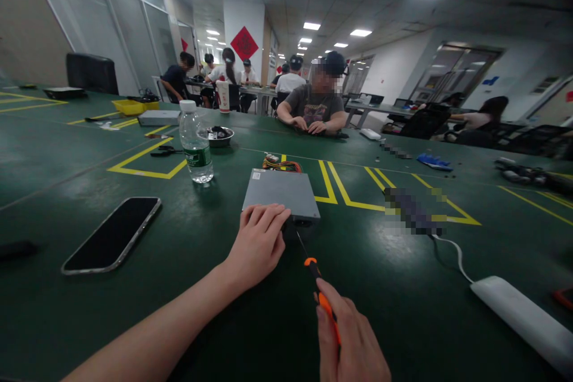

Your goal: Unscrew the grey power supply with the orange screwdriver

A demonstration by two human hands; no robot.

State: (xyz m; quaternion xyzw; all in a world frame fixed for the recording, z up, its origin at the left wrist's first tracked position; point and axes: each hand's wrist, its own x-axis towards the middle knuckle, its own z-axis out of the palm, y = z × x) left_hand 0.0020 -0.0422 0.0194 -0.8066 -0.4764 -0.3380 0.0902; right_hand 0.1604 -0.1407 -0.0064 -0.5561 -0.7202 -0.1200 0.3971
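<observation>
A grey metal computer power supply unit lies on the green table, its socket side towards me. My left hand grips its near left corner, fingers over the top and thumb against the front side. In my right hand is a screwdriver with an orange and black handle. The thin shaft points up at the front side of the unit, just below the socket. Whether the tip sits in a screw is too small to tell. Bundled coloured cables come out behind the unit.
A phone and a water bottle stand to the left, with a metal bowl behind. On the right, a white power strip trails a cable to a blurred dark object. A person sits across the table.
</observation>
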